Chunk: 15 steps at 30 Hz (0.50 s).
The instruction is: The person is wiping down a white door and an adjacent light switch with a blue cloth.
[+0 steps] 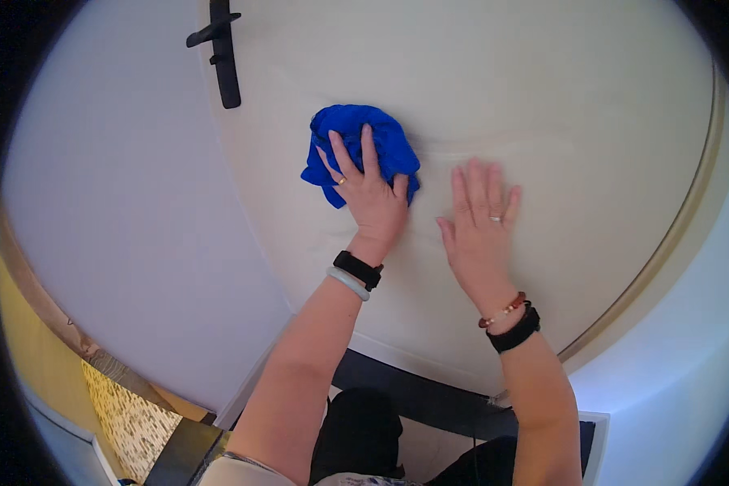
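- The left hand (370,197) lies flat on a bright blue cloth (363,146), fingers spread and stretched out, palm pressing the cloth against a cream-coloured door (559,121).
- The cloth is bunched into a loose wad; most of it shows above and to the left of the fingers, and a fold hangs out below the thumb side.
- The cloth sits on the upper middle of the door panel, to the right of a black door handle (223,53) and well apart from it.
- The right hand (479,229) holds nothing: it rests open and flat on the bare door surface just to the right of the left hand, fingers together and pointing up.
- The two hands are near each other but do not touch.
- A black band and a pale bangle (348,283) sit on the left wrist; a black band and a beaded bracelet (503,310) on the right wrist.
- A pale wall (130,202) lies to the left of the door.
- A thin metal-coloured trim (679,219) curves along the door's right edge.
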{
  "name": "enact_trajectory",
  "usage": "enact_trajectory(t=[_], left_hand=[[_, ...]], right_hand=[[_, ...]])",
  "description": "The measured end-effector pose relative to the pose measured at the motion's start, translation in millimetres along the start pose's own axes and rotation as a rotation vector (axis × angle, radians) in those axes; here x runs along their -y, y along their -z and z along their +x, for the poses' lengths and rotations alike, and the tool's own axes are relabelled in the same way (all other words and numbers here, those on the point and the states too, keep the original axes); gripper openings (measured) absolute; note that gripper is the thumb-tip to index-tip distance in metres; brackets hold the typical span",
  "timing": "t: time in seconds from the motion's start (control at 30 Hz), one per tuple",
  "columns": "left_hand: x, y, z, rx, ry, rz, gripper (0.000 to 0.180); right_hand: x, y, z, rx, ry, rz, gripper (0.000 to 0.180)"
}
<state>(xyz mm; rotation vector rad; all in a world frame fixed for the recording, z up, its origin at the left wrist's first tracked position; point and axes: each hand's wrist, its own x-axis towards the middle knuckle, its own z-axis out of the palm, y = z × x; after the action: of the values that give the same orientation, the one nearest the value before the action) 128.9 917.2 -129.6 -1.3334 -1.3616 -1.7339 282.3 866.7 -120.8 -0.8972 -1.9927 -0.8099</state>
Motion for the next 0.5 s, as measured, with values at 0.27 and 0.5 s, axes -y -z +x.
enact_trajectory(t=[0.27,0.5], left_hand=[[3,-3,-8,0.035,-0.005,0.023,0.066],[11,-12,-16,0.042,0.017,0.062,0.066]], right_hand=[[-29,18,8,0.03,-0.071,-0.218,0.077],[-33,40,58,0.036,-0.036,-0.264,0.075]])
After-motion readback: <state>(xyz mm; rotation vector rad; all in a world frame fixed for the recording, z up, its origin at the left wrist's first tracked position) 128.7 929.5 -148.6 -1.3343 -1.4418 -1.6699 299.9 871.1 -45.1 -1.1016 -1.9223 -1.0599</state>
